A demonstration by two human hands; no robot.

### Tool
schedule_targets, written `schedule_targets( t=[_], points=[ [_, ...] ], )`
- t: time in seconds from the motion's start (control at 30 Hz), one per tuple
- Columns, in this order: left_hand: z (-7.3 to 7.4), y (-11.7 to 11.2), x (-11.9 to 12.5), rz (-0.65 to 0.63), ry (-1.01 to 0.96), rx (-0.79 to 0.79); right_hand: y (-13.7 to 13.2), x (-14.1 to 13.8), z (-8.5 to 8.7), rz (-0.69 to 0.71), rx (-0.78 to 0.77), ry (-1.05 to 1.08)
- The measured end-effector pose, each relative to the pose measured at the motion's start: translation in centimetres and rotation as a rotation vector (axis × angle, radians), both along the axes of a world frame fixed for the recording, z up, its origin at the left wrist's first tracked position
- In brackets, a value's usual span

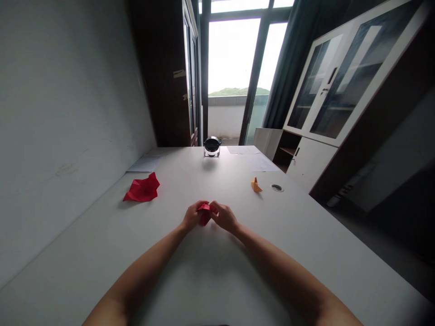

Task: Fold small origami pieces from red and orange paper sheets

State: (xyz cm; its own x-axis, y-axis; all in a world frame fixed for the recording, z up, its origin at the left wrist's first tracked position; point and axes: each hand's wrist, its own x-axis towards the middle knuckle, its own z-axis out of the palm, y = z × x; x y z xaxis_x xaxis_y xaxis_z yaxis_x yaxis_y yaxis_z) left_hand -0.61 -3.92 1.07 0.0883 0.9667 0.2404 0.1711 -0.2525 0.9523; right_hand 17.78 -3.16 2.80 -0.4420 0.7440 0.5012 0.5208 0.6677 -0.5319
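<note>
A small piece of folded red paper [205, 218] is held between my two hands over the middle of the white table [210, 271]. My left hand [192, 214] grips its left side with the fingers curled round the top. On its right side, my right hand [223, 215] pinches the paper between thumb and fingers. Part of the paper is covered by my fingers, so its full shape does not show. Farther left lies a creased, opened-out sheet of red paper [142, 188]. An orange folded paper figure [256, 185] stands to the right, beyond my right hand.
A round black device on a silver stand [212, 146] is near the table's far edge. White papers lie at the back left [145, 163] and back right [254, 160]. A cable hole [277, 187] is by the right edge. A wall [74, 113] borders the left.
</note>
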Motion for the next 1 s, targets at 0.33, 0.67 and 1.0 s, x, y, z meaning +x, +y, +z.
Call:
schedule_targets(
  t=[0.33,0.67,1.0],
  points=[
    [0.8,-0.9,-0.5,0.102,0.075,0.047,-0.9,-0.2,0.6,0.143,-0.021,0.046],
    [0.2,0.2,-0.3,-0.01,-0.263,-0.08,1.0,-0.2,-0.6,0.164,-0.428,0.492],
    [1.2,-0.4,0.3,-0.18,-0.327,-0.168,1.8,1.0,-0.3,0.194,-0.599,0.746]
  ],
)
